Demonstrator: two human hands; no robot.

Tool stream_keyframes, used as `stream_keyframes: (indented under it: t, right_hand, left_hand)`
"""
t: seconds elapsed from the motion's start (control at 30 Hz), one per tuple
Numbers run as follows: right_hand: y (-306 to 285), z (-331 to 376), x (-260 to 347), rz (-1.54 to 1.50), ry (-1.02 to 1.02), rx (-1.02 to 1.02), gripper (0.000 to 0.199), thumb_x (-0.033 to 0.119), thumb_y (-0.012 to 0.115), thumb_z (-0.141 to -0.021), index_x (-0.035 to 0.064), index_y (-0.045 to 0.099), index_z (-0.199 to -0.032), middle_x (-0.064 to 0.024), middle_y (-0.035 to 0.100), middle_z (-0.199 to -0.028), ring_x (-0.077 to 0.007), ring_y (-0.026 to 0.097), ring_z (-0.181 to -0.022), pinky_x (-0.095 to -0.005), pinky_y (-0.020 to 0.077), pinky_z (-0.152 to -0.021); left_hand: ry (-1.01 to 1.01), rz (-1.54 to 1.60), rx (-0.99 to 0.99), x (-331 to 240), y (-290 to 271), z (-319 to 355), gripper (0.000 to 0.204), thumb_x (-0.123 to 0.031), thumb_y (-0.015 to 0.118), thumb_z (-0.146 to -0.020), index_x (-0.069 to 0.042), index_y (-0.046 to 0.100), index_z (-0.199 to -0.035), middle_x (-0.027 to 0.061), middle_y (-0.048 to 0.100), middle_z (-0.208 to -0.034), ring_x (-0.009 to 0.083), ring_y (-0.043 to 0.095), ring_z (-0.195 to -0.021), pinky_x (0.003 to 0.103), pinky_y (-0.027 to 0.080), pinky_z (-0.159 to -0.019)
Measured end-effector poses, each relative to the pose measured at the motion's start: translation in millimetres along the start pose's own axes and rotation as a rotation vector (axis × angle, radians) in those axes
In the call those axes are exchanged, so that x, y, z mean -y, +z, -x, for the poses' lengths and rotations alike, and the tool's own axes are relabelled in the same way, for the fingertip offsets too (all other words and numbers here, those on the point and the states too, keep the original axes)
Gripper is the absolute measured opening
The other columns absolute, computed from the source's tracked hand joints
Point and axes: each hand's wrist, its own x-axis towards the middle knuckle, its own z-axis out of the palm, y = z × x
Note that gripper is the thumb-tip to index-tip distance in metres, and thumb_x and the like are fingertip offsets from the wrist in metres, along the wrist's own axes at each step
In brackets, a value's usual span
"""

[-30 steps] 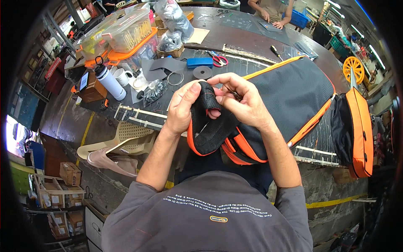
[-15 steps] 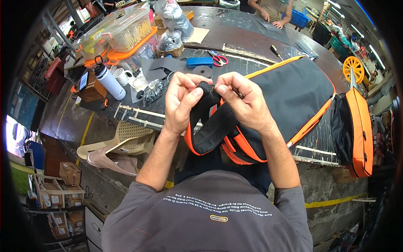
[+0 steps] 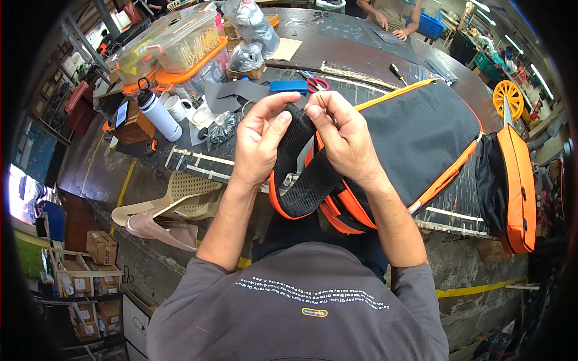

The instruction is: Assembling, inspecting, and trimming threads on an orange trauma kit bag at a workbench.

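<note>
A dark grey backpack with orange trim (image 3: 415, 135) lies on the dark worktable (image 3: 355, 57) in front of me. Its padded black mesh shoulder strap with orange edging (image 3: 304, 180) is lifted up off the bag. My left hand (image 3: 259, 141) pinches the top end of the strap from the left, thumb and fingers closed on it. My right hand (image 3: 340, 135) grips the same end from the right, fingertips meeting the left hand's at the strap tip. Both hands hover above the table's near edge.
A white bottle with black cap (image 3: 158, 111), a white cup (image 3: 176, 107), clear plastic boxes (image 3: 180, 42), bagged parts (image 3: 247, 54), red-handled scissors (image 3: 313, 81) and a blue flat object (image 3: 288, 86) crowd the left and far table. A second orange-black bag part (image 3: 518, 180) hangs right. Another person (image 3: 394, 15) works opposite. A beige plastic chair (image 3: 174, 198) stands below left.
Both hands have raised the strap end slightly and shifted their grip; the fingertips now pinch together at the tip of the strap. The backpack has stayed in place.
</note>
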Motion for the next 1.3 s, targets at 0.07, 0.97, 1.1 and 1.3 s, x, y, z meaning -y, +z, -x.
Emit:
stream_keyframes:
  t: [0.07, 0.97, 1.1, 1.3]
  right_hand:
    - [2, 0, 1, 0.023, 0.025, -0.002, 0.013, 0.013, 0.064, -0.102, 0.0005, 0.06, -0.103, -0.0064, 0.061, -0.081, -0.0118, 0.057, -0.074, -0.0299, 0.0503, -0.07]
    - [22, 10, -1, -0.032, 0.077, 0.086, 0.025, 0.013, 0.076, -0.094, -0.0025, 0.063, -0.11, -0.0091, 0.071, -0.088, -0.0126, 0.068, -0.082, -0.0282, 0.0542, -0.073]
    - [13, 0, -14, -0.308, 0.243, 0.226, 0.018, 0.01, 0.076, -0.094, -0.0026, 0.068, -0.105, -0.0019, 0.07, -0.093, -0.006, 0.064, -0.088, -0.0237, 0.0527, -0.079]
    - [9, -11, -22, -0.409, 0.316, 0.294, 0.013, 0.006, 0.076, -0.092, 0.0017, 0.068, -0.102, 0.002, 0.068, -0.088, -0.0024, 0.06, -0.079, -0.0205, 0.0487, -0.072]
  left_hand:
    - [0.04, -0.026, -0.01, 2, -2, -1, 0.031, -0.006, 0.062, -0.1, -0.001, 0.061, -0.13, -0.0014, 0.062, -0.105, 0.0028, 0.056, -0.09, 0.02, 0.046, -0.082]
    - [0.247, -0.243, -0.028, 6, -54, -6, 0.007, -0.013, 0.061, -0.105, -0.007, 0.063, -0.108, -0.0068, 0.054, -0.088, 0.0023, 0.044, -0.079, 0.02, 0.035, -0.069]
    - [0.167, -0.114, 0.032, 8, -58, -7, 0.008, -0.014, 0.061, -0.105, -0.007, 0.063, -0.109, -0.0057, 0.055, -0.094, 0.0026, 0.046, -0.083, 0.02, 0.037, -0.074]
    - [0.1, 0.024, 0.122, 15, -62, -8, 0.009, -0.017, 0.061, -0.106, -0.008, 0.063, -0.109, -0.0043, 0.057, -0.097, 0.004, 0.05, -0.086, 0.021, 0.04, -0.079]
